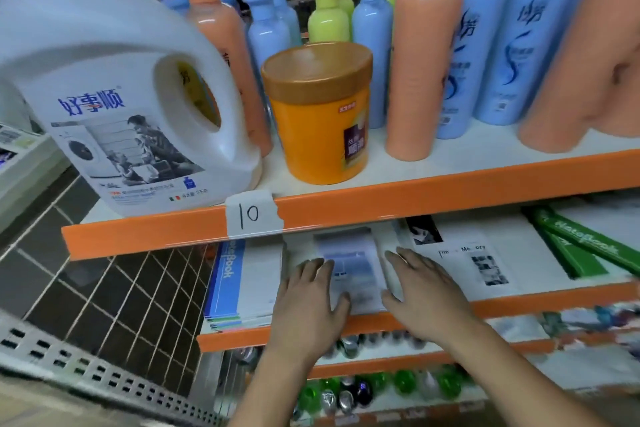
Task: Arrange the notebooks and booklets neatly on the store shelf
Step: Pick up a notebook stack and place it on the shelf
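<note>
On the middle shelf (pixel 540 300) a booklet with a pale blue picture cover (pixel 353 267) lies flat between my hands. My left hand (pixel 308 302) rests on its left edge with straight fingers. My right hand (pixel 422 295) lies flat on its right edge. To the left sits a stack of notebooks topped by a blue-spined one (pixel 227 282). A white booklet with black photos (pixel 464 263) lies to the right. Two green notebooks (pixel 585 246) lie askew at the far right.
The upper shelf (pixel 381 201), marked with a "10" tape label (pixel 252 215), carries a white detergent jug (pixel 114 107), an orange jar (pixel 318 114) and tall bottles (pixel 422 55). Below are cans and green bottles (pixel 367 388). Dark tiled floor (pixel 114 291) lies to the left.
</note>
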A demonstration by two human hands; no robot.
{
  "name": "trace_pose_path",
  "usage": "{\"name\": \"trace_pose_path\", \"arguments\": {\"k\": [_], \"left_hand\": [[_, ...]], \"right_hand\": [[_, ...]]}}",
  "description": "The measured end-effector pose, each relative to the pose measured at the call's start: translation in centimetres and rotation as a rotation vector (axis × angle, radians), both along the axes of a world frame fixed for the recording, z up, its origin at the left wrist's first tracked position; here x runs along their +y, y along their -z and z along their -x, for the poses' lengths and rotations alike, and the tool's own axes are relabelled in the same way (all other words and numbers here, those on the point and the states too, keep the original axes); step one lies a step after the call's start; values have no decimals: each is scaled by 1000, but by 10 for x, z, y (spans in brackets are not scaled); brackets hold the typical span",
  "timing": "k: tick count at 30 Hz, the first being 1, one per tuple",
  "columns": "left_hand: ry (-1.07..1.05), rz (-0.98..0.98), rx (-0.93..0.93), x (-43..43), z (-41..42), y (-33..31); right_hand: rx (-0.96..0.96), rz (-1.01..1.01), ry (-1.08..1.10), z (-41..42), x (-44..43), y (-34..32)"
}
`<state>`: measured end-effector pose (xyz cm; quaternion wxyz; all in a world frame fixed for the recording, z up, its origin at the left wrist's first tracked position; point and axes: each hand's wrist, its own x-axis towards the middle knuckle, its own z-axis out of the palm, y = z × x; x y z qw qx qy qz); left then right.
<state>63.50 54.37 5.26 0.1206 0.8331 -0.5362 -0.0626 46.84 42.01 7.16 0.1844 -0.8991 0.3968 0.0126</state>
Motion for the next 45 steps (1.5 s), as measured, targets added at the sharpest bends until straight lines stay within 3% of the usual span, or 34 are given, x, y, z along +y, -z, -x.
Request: {"name": "trace_pose_path", "arguments": {"k": [12, 26, 36, 45], "left_hand": [[239, 61, -12, -102, 135, -13], [141, -54, -16, -257, 329, 8], [103, -230, 101, -300, 363, 53], [-8, -347, 330, -334, 378, 93]], "right_hand": [[21, 81, 181, 145, -74, 0], [65, 21, 138, 324, -238, 21], [115, -111, 152, 360, -302, 83], [155, -5, 55, 380, -333, 116]]}}
